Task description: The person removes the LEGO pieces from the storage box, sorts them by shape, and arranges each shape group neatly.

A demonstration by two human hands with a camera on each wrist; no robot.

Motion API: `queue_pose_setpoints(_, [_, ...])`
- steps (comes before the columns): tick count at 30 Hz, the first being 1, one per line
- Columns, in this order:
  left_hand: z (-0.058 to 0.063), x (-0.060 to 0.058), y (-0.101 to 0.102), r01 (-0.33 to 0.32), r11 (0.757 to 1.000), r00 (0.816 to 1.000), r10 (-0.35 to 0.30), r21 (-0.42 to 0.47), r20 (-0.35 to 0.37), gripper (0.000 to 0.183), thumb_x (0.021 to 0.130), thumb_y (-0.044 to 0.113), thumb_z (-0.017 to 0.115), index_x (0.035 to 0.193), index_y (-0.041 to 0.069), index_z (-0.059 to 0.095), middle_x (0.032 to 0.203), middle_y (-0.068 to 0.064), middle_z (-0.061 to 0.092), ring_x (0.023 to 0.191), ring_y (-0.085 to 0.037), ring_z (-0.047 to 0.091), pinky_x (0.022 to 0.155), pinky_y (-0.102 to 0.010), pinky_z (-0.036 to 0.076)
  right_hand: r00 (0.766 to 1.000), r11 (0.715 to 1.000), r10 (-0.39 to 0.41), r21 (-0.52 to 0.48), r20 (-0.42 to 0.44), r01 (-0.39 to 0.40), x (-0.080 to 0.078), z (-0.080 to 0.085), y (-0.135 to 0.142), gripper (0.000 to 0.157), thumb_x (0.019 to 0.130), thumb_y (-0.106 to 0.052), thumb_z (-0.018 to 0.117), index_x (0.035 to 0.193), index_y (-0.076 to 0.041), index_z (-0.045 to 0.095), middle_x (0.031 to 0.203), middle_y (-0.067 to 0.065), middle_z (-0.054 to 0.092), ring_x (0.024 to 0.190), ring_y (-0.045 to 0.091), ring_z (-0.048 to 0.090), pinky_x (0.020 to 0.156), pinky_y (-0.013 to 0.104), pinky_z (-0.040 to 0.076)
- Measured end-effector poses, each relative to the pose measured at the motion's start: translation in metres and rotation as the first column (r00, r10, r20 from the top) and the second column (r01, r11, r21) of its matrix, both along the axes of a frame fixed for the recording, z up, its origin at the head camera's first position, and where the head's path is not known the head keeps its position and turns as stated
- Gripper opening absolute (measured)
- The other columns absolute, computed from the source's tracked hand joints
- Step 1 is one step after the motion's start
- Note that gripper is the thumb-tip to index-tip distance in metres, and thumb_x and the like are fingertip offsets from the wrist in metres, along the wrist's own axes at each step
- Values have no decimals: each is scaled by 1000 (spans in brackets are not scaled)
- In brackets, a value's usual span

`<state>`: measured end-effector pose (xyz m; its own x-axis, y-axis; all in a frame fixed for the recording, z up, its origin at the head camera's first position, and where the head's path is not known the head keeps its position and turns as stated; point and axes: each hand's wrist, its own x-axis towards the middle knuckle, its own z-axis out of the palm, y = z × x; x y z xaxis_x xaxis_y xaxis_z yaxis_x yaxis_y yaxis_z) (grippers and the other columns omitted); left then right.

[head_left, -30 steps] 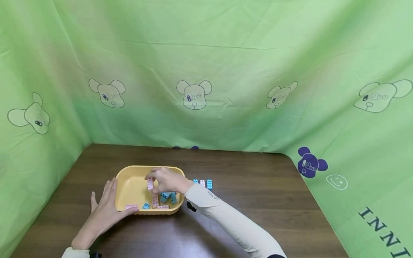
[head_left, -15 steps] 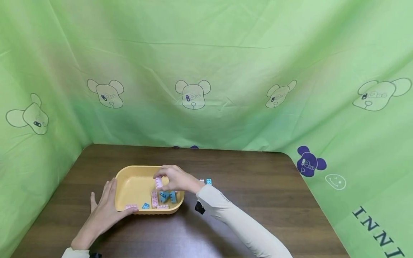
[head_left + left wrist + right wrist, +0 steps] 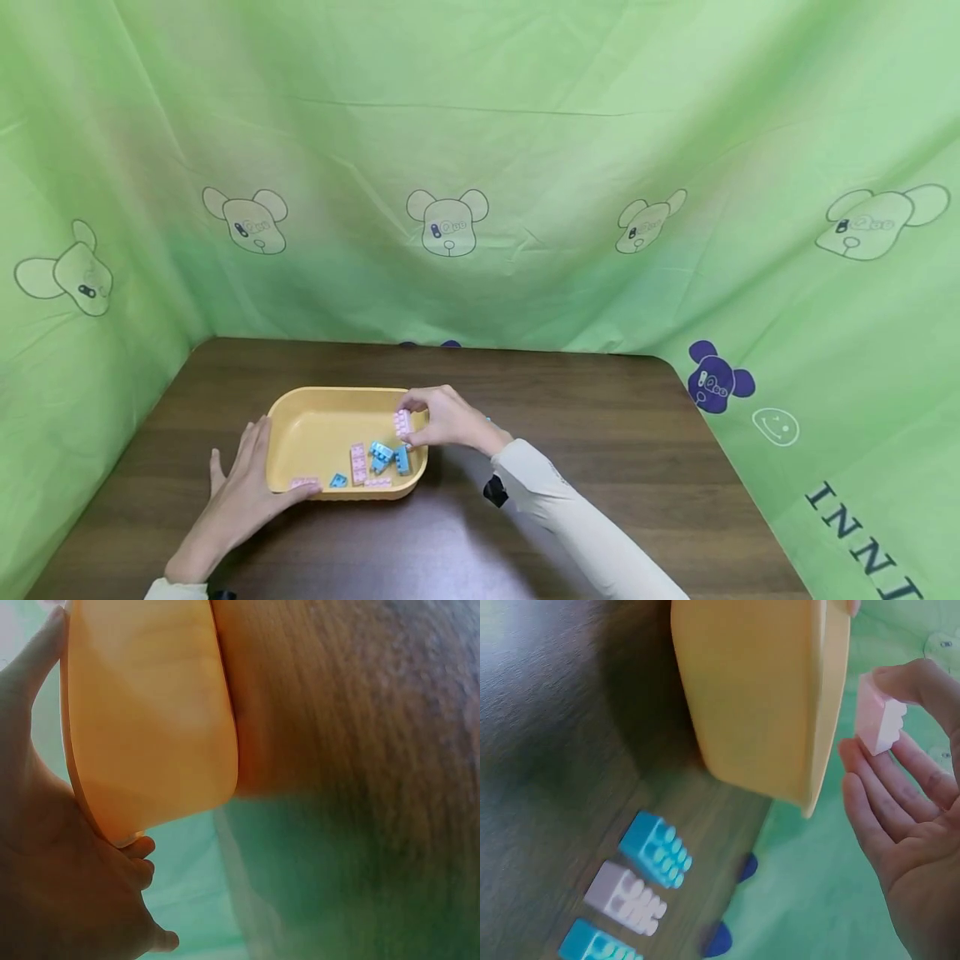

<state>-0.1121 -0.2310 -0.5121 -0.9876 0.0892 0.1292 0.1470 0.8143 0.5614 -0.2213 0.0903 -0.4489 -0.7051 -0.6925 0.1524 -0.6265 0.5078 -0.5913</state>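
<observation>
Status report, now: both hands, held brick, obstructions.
Right hand pinching pink brick, above tray at its right end. Left hand touching tray's left end. Other bricks inside; no obstruction visible.

The counter (image 3: 577,475) looks like brown wood or wood-effect laminate, grained, with a soft sheen toward the front edge. Nearer its left edge, the yellow tray (image 3: 315,437) is smooth plastic, faintly glossy. The pink and blue bricks (image 3: 358,463) are smooth studded plastic. Creased, matt green cloth (image 3: 450,133) hangs along the back edge; the pale sleeves (image 3: 585,525) are matt fabric.
</observation>
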Motion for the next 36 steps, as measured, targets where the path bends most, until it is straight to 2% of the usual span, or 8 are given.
queue_pose_setpoints(2, [0, 0, 0, 0, 1000, 1000, 0, 1, 4, 134, 82, 63, 83, 165, -9, 6, 168, -36, 16, 155, -55, 15, 115, -80, -12, 1000, 1000, -14, -15, -14, 14, 1, -3, 7, 36, 80, -15, 87, 112, -5, 75, 107, 11, 79, 101, 28, 75, 88, 35, 60])
queue_pose_setpoints(6, [-2, 0, 0, 0, 1000, 1000, 0, -1, 0, 134, 82, 63, 83, 165, -9, 7, 168, -36, 16, 155, -55, 15, 115, -80, -12, 998, 998, -57, -37, -37, 55, 1, -9, 24, 35, 83, -18, 91, 114, -7, 77, 109, 8, 80, 102, 27, 74, 92, 41, 58])
queue_pose_setpoints(9, [-2, 0, 0, 2, 1000, 1000, -2, -1, -1, 134, 82, 63, 83, 165, -9, 7, 168, -36, 16, 155, -55, 15, 114, -81, -11, 995, 993, -104, -64, -6, 103, 1, -15, 38, 37, 84, -14, 91, 116, -7, 77, 113, 9, 80, 108, 28, 74, 96, 44, 58])
queue_pose_setpoints(13, [-1, 1, 0, 3, 1000, 1000, -3, 5, 16, 134, 82, 63, 83, 165, -8, 6, 169, -36, 15, 156, -55, 14, 114, -80, -12, 985, 982, -162, -93, 60, 167, 3, -22, 56, 37, 83, -9, 91, 117, -5, 76, 113, 11, 79, 109, 29, 75, 94, 44, 60])
queue_pose_setpoints(19, [-2, -1, -1, 3, 1000, 1000, -3, 2, 20, 134, 83, 63, 83, 165, -9, 5, 169, -36, 14, 156, -55, 13, 114, -80, -12, 971, 965, -224, -118, 82, 232, 6, -33, 80, 36, 83, -10, 91, 115, -3, 76, 105, 10, 79, 100, 31, 75, 91, 50, 60])
queue_pose_setpoints(25, [-1, 0, 0, 4, 1000, 1000, -5, 14, 25, 134, 83, 64, 82, 166, -8, 5, 169, -35, 13, 156, -55, 12, 115, -79, -13, 959, 949, -282, -138, 40, 285, 8, -41, 104, 35, 81, -5, 91, 112, -1, 77, 105, 9, 76, 99, 31, 75, 92, 46, 59])
queue_pose_setpoints(30, [0, -1, 0, 8, 1000, 1000, -8, 11, 19, 134, 83, 64, 82, 166, -8, 4, 169, -36, 13, 156, -55, 13, 114, -80, -13, 941, 927, -326, -165, 90, 337, 8, -49, 122, 34, 81, 1, 89, 113, 4, 76, 107, 13, 75, 102, 35, 75, 93, 45, 60])
queue_pose_setpoints(36, [1, -1, -1, 7, 1000, 1000, -7, 9, 27, 135, 83, 63, 83, 166, -8, 3, 169, -37, 12, 156, -56, 11, 114, -79, -14, 936, 918, -339, -186, 97, 351, 8, -60, 136, 34, 81, 4, 88, 111, 9, 74, 105, 18, 74, 100, 38, 74, 91, 41, 61])
